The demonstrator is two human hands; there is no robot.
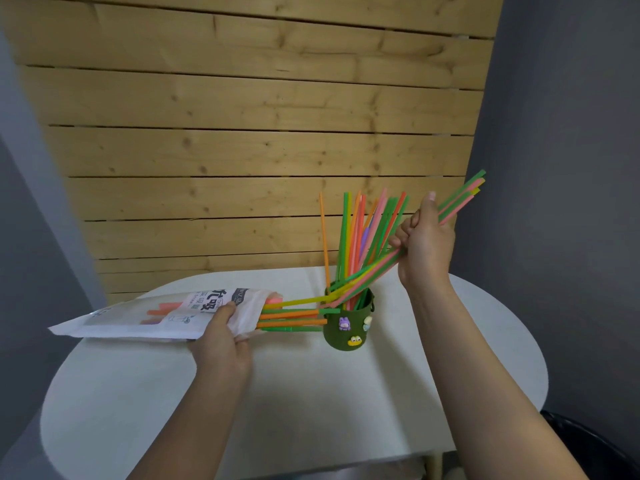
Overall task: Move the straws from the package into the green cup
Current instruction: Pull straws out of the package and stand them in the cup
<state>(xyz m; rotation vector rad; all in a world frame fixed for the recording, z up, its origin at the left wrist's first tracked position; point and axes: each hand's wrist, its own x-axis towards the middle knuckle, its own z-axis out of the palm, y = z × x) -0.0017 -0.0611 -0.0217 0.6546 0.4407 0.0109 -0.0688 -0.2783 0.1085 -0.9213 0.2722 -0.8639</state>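
My left hand [221, 337] grips the white straw package [145, 315] near its open end and holds it sideways above the table. Several orange and green straws [294, 318] stick out of its mouth toward the green cup [348, 323]. The cup, decorated with small figures, stands on the table and holds several upright colourful straws [356, 237]. My right hand [424, 244] is closed around a slanted bundle of green, pink and yellow straws [460, 199]. Their lower ends reach the cup's rim.
The white rounded table [311, 403] carries the cup near its far edge. A wooden slat panel [259, 116] rises behind it, with grey walls on both sides. A dark object [602, 445] sits at the lower right, beside the table.
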